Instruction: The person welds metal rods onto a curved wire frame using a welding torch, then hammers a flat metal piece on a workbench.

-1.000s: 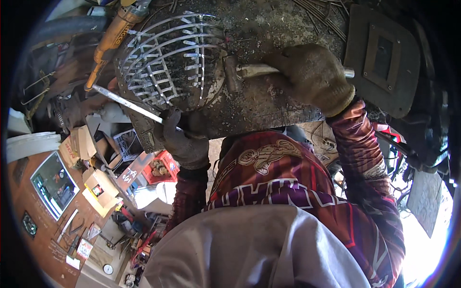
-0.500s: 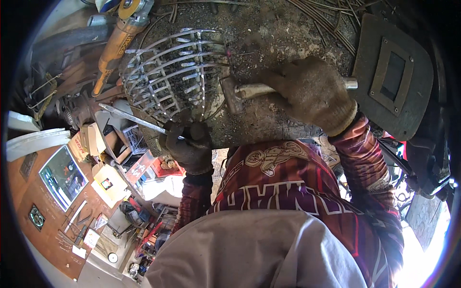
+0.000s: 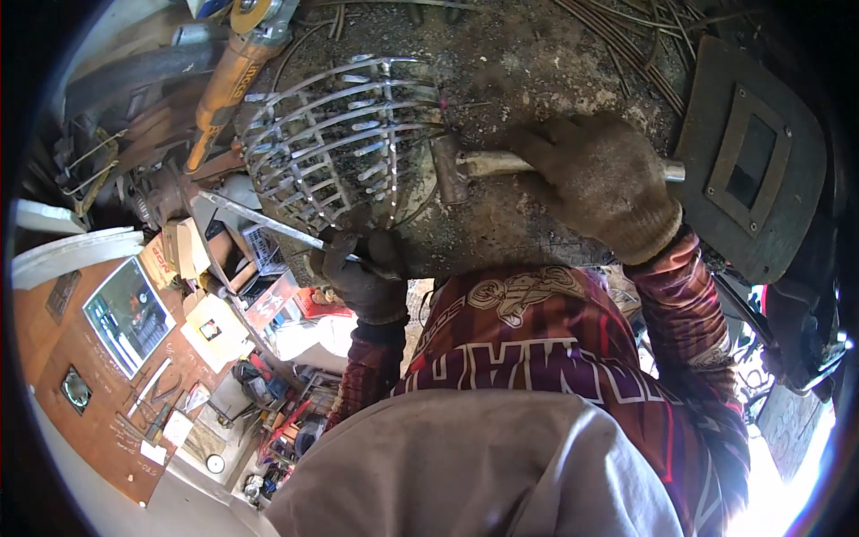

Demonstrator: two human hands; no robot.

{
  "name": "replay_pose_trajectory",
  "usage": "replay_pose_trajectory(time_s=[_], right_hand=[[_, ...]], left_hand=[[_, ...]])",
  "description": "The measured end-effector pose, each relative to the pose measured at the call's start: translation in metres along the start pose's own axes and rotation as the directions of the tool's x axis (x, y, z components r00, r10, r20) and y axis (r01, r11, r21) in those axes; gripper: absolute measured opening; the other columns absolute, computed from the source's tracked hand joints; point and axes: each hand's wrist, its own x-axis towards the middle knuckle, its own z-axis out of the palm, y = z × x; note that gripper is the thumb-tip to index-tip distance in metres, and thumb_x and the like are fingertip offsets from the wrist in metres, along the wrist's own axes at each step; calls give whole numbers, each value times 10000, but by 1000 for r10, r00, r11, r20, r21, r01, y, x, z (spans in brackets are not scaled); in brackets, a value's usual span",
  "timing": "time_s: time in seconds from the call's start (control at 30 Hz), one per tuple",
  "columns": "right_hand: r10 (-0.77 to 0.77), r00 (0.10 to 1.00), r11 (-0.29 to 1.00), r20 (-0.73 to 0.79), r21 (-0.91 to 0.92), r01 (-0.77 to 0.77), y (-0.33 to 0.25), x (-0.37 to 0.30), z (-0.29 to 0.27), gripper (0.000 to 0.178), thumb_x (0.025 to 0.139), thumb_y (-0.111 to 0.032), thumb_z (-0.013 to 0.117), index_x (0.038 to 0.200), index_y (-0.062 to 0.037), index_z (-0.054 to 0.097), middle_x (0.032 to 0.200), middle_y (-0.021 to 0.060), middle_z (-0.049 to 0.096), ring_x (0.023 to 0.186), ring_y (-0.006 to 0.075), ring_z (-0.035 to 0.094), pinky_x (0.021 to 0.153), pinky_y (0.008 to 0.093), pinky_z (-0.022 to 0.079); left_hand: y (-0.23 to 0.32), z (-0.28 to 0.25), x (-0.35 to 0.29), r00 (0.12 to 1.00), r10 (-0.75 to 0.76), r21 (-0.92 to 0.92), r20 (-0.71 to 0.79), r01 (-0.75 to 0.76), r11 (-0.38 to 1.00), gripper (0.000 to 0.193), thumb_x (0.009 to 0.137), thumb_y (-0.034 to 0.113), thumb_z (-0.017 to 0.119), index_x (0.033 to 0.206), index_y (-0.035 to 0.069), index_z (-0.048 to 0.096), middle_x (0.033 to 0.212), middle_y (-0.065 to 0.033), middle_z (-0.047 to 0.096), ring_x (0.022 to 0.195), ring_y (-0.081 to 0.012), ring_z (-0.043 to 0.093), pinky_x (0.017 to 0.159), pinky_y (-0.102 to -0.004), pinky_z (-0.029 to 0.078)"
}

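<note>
A curved cage of welded metal strips (image 3: pixel 335 143) lies on a rough, dirty worktable (image 3: pixel 528 63). My right hand (image 3: pixel 599 183), in a worn grey glove, is closed around the handle of a hammer (image 3: pixel 474 166) whose head rests against the cage's right side. My left hand (image 3: pixel 358 273), also gloved, grips a long thin metal strip (image 3: pixel 268 222) at the table's near edge, just below the cage. The strip runs up and left from my fist.
A yellow angle grinder (image 3: pixel 234 67) lies at the cage's upper left. A dark welding mask (image 3: pixel 747 161) sits at the right of the table. Bent rods (image 3: pixel 626 36) lie at the back. Tools, boxes and clutter cover the floor at lower left.
The view has shifted, so the cage and hammer sit lower in the picture. My left hand has moved a little right along the table edge, still holding the strip.
</note>
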Motion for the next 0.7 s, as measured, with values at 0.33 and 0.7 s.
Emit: replay_pose_trajectory(time_s=[0.33,0.7], right_hand=[[-27,999,997,25,72,25,-5,0,0,427,853,-305,785,1222,-118,681,1017,76,729,882,275,727,773,423,592],[-9,997,1000,80,-20,10,-1,4,-6,428,832,-332,812,1186,-125,692,996,74,725,845,248,729,744,418,581]], left_hand=[[4,4,-1,995,-81,-164,-64,70,984,313,997,303,711,972,-6,663,897,-89,662,769,-190,607,691,-327,483],[-3,0,-5,996,-83,-126,24,85,988,310,1003,302,718,1012,-5,672,963,-111,682,803,-199,624,717,-329,486]])
